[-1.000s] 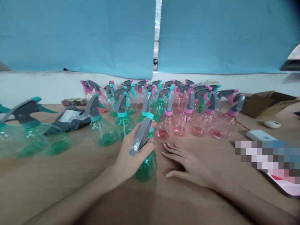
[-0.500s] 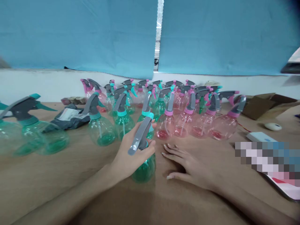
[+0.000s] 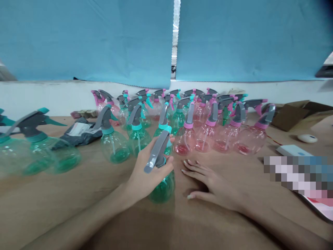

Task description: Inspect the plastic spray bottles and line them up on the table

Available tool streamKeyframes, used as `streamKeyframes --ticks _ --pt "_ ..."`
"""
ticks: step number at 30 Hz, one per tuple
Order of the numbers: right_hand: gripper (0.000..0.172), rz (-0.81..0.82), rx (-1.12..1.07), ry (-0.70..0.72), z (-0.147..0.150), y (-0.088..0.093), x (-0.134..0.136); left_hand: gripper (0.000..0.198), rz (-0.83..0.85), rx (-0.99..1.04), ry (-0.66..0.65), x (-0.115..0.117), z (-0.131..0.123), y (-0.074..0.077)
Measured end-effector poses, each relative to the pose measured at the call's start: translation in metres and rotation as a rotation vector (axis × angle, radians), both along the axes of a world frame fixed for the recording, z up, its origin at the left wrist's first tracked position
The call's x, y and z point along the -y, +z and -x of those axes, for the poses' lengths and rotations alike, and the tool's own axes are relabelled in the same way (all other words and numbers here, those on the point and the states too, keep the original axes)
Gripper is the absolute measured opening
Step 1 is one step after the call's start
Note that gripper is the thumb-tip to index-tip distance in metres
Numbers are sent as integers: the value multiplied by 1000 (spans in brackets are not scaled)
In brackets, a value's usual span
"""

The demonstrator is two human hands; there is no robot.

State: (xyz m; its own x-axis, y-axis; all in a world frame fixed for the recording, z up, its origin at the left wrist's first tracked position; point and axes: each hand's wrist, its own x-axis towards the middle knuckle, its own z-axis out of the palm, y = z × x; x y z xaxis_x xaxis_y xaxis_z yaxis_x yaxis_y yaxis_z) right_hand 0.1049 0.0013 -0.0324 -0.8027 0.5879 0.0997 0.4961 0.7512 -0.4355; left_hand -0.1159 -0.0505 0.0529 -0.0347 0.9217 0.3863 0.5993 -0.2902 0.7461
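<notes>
**Left hand grips a green spray bottle, right hand lies flat beside it**

Far beyond both hands hangs a blue curtain (image 3: 85,38) in two panels. Under our arms lies the brown table (image 3: 65,201), and both forearms come in from the near edge and rest on it.

Just beyond the fingertips stands a crowd of clear spray bottles. The green bottles (image 3: 114,147) stand ahead of the left hand and further out on its left side. The pink bottles (image 3: 205,139) stand ahead of the right hand. All are upright, and in the nearest ones we see a thin tube going down to the bottom.

Well to the right of the right hand is a cardboard box (image 3: 293,114) with open flaps; we cannot tell what it holds. Beyond the left hand and to its left lies a grey bag (image 3: 80,132).

Our left hand (image 3: 145,173) is closed around the neck of the green spray bottle (image 3: 162,187). This bottle stands upright on the table, and its grey trigger head (image 3: 156,152) rises over the knuckles. Our right hand (image 3: 210,180) lies palm down just right of this bottle, with fingers spread wide, holding nothing.

Right of the right hand are a flat white box (image 3: 292,150) and, beyond it, a small white oval thing (image 3: 307,138).
</notes>
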Motion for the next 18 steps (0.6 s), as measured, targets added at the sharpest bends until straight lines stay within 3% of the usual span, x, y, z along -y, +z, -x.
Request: streamKeyframes --ticks 18 --pt "70 6 -17 -10 0 -1 1 40 33 44 -25 -1 -3 5"
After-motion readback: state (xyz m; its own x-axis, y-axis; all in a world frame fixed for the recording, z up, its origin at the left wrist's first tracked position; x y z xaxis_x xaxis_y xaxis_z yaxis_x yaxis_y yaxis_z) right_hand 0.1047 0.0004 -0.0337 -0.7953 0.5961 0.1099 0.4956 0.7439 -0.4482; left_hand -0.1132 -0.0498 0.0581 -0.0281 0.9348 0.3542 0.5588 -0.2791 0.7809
